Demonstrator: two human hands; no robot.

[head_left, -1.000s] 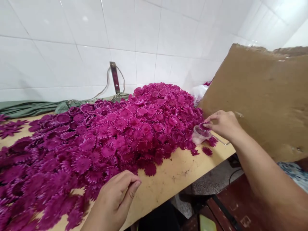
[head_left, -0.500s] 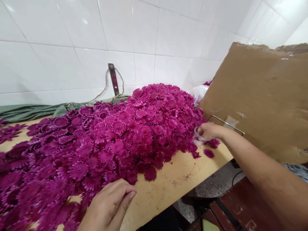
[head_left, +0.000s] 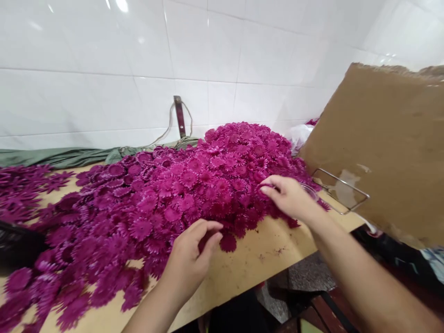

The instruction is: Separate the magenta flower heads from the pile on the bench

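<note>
A large heap of magenta artificial flower heads (head_left: 187,178) spreads over the light wooden table. My left hand (head_left: 194,252) is at the heap's front edge, its fingers curled and thumb close to the forefinger; whatever may be between them is hidden. Over the right part of the heap, my right hand (head_left: 287,196) is closed in a pinch. Magenta shows at its fingertips, but I cannot separate it from the flowers behind. A clear plastic cup (head_left: 310,190) stands partly hidden behind the right wrist.
A big cardboard sheet (head_left: 388,148) leans at the right, with a bent metal wire (head_left: 347,185) before it. Green cloth (head_left: 69,157) lies along the tiled wall. A dark object (head_left: 19,247) and flatter magenta petal pieces (head_left: 24,187) are at the left. The table edge (head_left: 270,273) runs diagonally in front.
My right hand has come out of the plastic cup and moved left over the heap. My left hand has moved up and right, its thumb and forefinger slightly farther apart. The view has shifted left.
</note>
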